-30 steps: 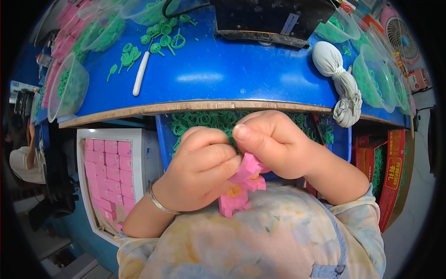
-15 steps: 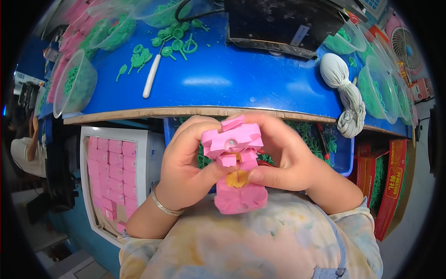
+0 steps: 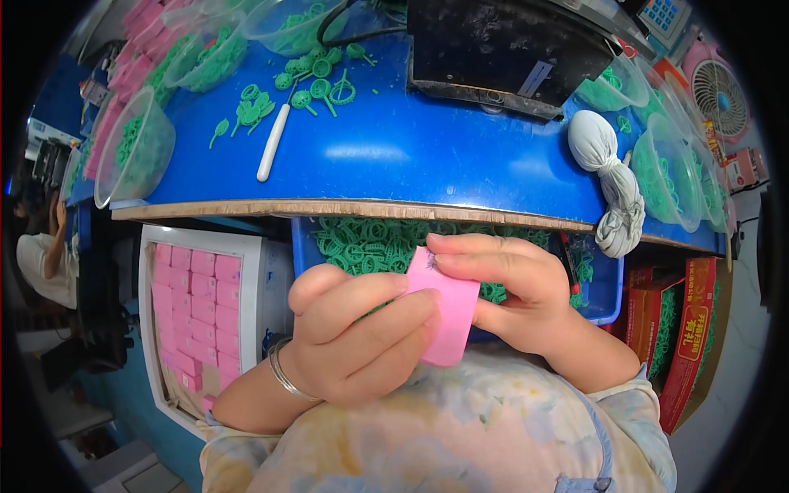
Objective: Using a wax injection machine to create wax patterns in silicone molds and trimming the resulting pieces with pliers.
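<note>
A pink rubber mould [image 3: 454, 311], now a closed block, is held in front of my chest between both hands. My left hand [image 3: 353, 341] lies closed against it, its fingers pressed across the face towards me; the thumb is hidden. My right hand [image 3: 522, 283] grips the mould's upper right side, fingertips on the top edge near a small dark mark and thumb low on the side. Behind the hands, green wax rings [image 3: 353, 245] fill a blue tray [image 3: 612, 300] below the table edge.
On the blue table [image 3: 362, 177] lie a white-handled tool [image 3: 274, 152], green wax pieces [image 3: 251, 111] and a knotted pale cloth bundle [image 3: 604, 160]. A dark machine [image 3: 501, 53] stands behind. Clear bowls [image 3: 136, 156] hold green pieces. A white box [image 3: 253, 296] of pink blocks sits lower left.
The pink mould was spread apart with yellow showing inside; now its parts are together as one block. My left hand has turned over its face, and my right fingers have moved to its top.
</note>
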Action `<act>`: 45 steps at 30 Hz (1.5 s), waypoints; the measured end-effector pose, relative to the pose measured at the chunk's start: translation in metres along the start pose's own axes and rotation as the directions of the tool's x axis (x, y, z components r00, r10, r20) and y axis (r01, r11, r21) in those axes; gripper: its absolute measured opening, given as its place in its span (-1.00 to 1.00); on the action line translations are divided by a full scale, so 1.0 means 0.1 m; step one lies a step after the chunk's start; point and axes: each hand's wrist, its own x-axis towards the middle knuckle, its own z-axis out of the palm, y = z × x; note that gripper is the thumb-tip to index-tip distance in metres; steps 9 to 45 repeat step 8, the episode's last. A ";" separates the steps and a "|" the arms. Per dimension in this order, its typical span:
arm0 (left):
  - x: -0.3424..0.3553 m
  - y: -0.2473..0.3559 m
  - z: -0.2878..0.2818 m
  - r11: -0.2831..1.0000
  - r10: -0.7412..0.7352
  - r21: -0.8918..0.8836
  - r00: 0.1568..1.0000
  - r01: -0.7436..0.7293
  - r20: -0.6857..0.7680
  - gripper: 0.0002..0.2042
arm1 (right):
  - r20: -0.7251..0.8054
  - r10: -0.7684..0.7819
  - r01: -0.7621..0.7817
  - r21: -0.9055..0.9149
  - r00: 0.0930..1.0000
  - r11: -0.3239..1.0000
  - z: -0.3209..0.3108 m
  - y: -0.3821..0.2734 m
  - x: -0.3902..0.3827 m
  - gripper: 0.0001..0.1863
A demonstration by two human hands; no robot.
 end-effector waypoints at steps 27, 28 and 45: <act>0.06 -0.24 0.01 0.262 -0.447 -0.696 0.723 0.668 0.526 -0.69 | 0.201 0.327 -0.376 0.305 0.923 0.875 -0.09 -0.15 -0.01 -0.71; 0.06 -0.24 0.01 0.262 -0.447 -0.696 0.723 0.668 0.526 -0.69 | 0.201 0.327 -0.376 0.305 0.923 0.875 -0.09 -0.15 -0.01 -0.71; 0.06 -0.24 0.01 0.262 -0.447 -0.696 0.723 0.668 0.526 -0.69 | 0.201 0.327 -0.376 0.305 0.923 0.875 -0.09 -0.15 -0.01 -0.71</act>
